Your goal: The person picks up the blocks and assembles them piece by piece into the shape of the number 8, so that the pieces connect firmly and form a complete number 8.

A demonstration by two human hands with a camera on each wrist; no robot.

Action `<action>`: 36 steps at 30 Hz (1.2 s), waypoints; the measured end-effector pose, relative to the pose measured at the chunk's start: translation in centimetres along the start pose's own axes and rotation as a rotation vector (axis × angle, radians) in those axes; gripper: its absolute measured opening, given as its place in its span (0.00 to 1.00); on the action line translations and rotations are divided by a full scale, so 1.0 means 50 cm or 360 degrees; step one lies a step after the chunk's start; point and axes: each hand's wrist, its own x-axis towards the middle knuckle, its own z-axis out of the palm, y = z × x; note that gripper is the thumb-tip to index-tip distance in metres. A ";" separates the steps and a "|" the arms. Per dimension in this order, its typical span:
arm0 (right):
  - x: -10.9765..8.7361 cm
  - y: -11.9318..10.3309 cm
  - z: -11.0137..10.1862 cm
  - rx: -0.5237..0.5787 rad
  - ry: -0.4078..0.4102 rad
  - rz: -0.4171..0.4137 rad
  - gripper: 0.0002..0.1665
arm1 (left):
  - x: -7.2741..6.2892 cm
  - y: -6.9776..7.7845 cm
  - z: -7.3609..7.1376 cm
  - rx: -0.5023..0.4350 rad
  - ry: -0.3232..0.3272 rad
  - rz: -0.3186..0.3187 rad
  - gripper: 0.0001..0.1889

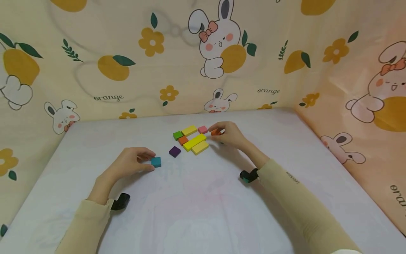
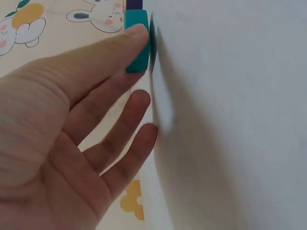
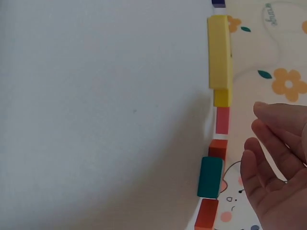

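Observation:
Between thumb and index finger, my left hand (image 1: 131, 163) pinches a flat teal-blue block (image 1: 156, 162) just over the table. The left wrist view shows that block (image 2: 138, 56) with the thumb tip on its side; the other fingers are spread loosely. My right hand (image 1: 231, 135) hovers at the right end of the block group, beside an orange block (image 1: 216, 132) that its fingers partly cover. In the right wrist view this hand (image 3: 280, 165) has loosely bent fingers and holds nothing. A teal block (image 3: 210, 177) stands below it there, between two orange blocks (image 3: 206, 214).
Left of the right hand lie a pink block (image 1: 202, 129), several yellow blocks (image 1: 195, 142), a green block (image 1: 178, 135) and another orange block (image 1: 183, 140). A dark purple block (image 1: 174, 151) lies between the group and the left hand. Patterned cloth walls (image 1: 180, 70) border the white table (image 1: 190, 211).

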 end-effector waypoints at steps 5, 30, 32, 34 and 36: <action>0.008 0.002 0.005 0.0042 -0.0026 0.0068 0.16 | 0.004 0.008 0.004 -0.0062 -0.0025 0.0052 0.22; 0.033 0.014 0.031 0.0097 -0.0186 0.0076 0.16 | 0.017 0.029 0.064 -0.0120 -0.0139 0.0040 0.20; 0.036 0.011 0.029 0.0095 -0.0184 0.0060 0.16 | 0.018 0.030 0.063 -0.0121 -0.0131 0.0033 0.20; 0.040 0.006 0.027 0.0095 -0.0189 0.0046 0.17 | 0.018 0.031 0.060 -0.0119 -0.0127 0.0029 0.20; 0.045 0.000 0.025 0.0092 -0.0207 0.0050 0.18 | 0.017 0.031 0.056 -0.0110 -0.0124 0.0026 0.20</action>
